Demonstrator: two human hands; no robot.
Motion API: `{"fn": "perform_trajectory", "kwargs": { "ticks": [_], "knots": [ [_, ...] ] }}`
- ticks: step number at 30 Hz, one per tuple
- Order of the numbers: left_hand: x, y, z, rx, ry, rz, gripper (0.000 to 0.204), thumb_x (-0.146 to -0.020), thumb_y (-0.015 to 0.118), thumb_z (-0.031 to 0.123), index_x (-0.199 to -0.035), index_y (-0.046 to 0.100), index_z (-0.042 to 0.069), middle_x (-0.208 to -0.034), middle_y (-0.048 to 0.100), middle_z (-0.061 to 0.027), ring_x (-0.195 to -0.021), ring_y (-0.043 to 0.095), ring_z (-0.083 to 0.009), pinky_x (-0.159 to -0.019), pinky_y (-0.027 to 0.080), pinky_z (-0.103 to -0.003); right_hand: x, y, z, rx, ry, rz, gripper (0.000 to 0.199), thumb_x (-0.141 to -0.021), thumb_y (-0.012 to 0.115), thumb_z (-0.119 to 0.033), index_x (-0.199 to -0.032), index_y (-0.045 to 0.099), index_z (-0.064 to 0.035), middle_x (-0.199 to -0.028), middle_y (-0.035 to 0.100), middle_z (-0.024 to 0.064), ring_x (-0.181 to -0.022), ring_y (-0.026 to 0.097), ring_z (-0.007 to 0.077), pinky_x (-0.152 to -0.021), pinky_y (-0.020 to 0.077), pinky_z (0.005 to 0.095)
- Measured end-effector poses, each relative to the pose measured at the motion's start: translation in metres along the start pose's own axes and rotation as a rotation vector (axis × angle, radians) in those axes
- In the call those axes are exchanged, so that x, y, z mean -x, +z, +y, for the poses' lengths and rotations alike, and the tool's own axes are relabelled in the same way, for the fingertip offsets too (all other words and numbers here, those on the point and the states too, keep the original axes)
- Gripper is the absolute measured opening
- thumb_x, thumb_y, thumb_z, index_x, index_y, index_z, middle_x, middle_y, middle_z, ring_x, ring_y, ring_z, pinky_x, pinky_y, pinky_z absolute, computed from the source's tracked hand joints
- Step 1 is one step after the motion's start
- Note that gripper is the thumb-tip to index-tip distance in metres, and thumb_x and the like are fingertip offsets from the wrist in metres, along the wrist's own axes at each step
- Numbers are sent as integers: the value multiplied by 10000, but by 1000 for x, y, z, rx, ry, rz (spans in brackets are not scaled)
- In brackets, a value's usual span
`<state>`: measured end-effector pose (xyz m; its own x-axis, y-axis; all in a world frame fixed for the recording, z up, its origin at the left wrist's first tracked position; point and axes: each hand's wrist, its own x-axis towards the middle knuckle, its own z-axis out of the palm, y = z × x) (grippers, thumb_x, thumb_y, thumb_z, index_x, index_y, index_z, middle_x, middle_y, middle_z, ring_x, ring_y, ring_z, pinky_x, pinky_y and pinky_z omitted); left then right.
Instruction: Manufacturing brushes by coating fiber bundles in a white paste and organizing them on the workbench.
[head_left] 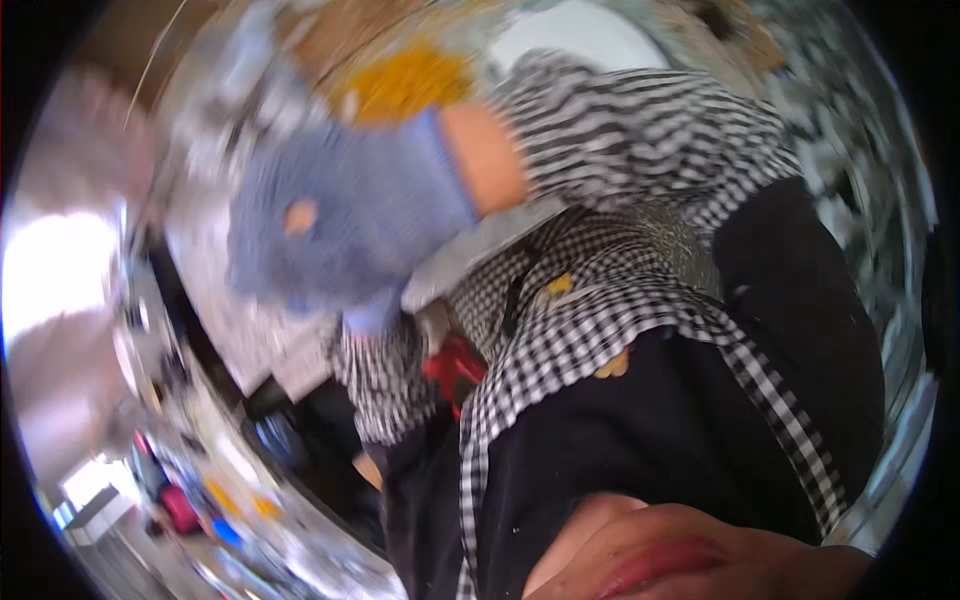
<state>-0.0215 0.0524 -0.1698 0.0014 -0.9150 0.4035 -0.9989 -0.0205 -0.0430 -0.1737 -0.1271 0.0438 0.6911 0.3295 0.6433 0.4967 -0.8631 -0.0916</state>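
Note:
My right hand (345,215), in a blue knitted glove with a small hole, reaches across in front of my body. Its back faces up and motion smears it, so its fingers do not show. Behind and below it, only a bit of the blue glove on my left hand (372,312) shows; the rest is hidden. A pale, flat-looking thing (480,252) lies just below my right wrist; its kind cannot be made out, nor whether either hand touches it. Checked sleeve covers are on both forearms.
Beyond my right hand lie an orange-yellow heap (405,80) and a white rounded thing (575,35). Grey loose pieces (830,160) fill the right side. A red object (455,370) is beside my apron. Another person (180,508) is far off at the lower left.

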Motion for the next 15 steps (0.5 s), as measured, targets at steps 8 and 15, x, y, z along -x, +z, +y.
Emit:
{"fn": "perform_trajectory", "kwargs": {
  "ticks": [8,15],
  "knots": [
    [-47,40,44,948,-282,183,656,-983,653,407,-1474,426,35,-1442,512,-170,-1347,498,-306,-1119,445,-447,37,54,11,-64,340,-262,381,-1016,586,-450,-1177,674,-116,-1148,706,91,-1078,669,207,-993,517,418],
    [-54,38,76,1115,-368,212,728,-1031,554,527,-1545,320,68,-1454,486,-134,-1364,484,-253,-1133,475,-418,43,57,15,-232,438,-402,648,-985,595,-582,-1469,553,-153,-1454,596,112,-1271,619,264,-1116,462,429]
  ]
}}
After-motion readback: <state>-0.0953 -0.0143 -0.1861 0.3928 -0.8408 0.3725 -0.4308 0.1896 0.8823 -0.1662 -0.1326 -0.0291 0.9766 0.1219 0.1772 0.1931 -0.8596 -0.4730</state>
